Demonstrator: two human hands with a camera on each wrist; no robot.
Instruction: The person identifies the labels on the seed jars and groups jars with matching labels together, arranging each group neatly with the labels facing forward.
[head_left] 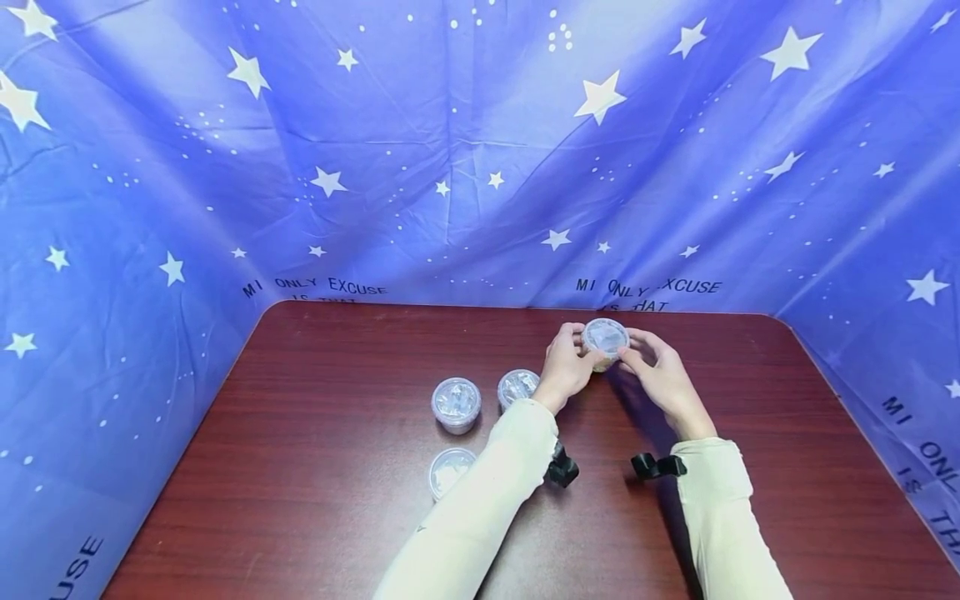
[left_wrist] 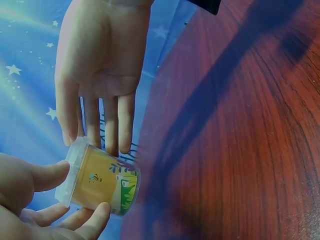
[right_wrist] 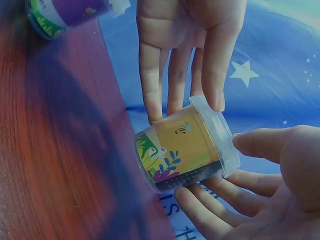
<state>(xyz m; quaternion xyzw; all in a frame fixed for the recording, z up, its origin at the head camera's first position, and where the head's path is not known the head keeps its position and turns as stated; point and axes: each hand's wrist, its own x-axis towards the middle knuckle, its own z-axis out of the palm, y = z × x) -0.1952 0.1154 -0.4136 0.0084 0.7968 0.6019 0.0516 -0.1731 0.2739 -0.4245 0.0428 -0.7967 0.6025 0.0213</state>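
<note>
Near the table's far edge, my left hand (head_left: 567, 360) and right hand (head_left: 666, 379) hold a lidded plastic tub (head_left: 605, 337) between them. Its label is orange, with a bee and plants, as the right wrist view shows on the tub (right_wrist: 182, 147). In the left wrist view, my left thumb presses the lid and the fingers curl round the body of the tub (left_wrist: 102, 180). My right hand (left_wrist: 107, 65) has its thumb on the lid rim and longer fingers along the side. The lid is on, and the tub tilts in the wrist views.
Three similar lidded tubs stand on the dark red table (head_left: 337, 467): one at the left (head_left: 456, 404), another tub (head_left: 517, 387) beside my left wrist, and a nearer tub (head_left: 450, 471) partly behind the left sleeve. A starry blue curtain (head_left: 450, 167) surrounds the table.
</note>
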